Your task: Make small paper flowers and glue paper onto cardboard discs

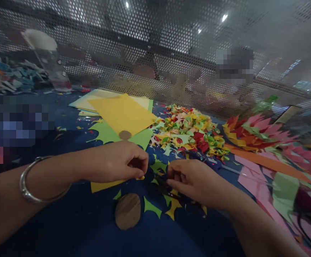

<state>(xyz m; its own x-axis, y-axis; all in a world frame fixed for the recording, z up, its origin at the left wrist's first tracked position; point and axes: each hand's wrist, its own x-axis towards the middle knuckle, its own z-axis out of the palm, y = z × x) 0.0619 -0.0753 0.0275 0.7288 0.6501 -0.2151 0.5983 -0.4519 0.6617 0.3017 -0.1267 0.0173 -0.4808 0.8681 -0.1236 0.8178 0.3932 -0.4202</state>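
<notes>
My left hand (118,160), with a silver bangle on its wrist, pinches a tiny yellow paper bit (140,177) at its fingertips. To its right my right hand (190,178) has its fingers curled, close to a dark tool (163,185) lying under and beside it; what it holds is hidden. Below my left hand lies a round brown disc (128,211). A smaller brown disc (125,135) rests on the lower corner of a yellow sheet (125,112), over green paper (144,137). Green scraps (152,207) and yellow scraps (174,208) lie near my right hand.
A heap of colourful paper bits (190,128) stands behind my hands. Folded red and orange paper (246,132) and pink strips (254,176) lie on the right. At the back left is a clear cup (53,67) beside blue-white clippings (16,76); perforated metal (144,43) runs behind.
</notes>
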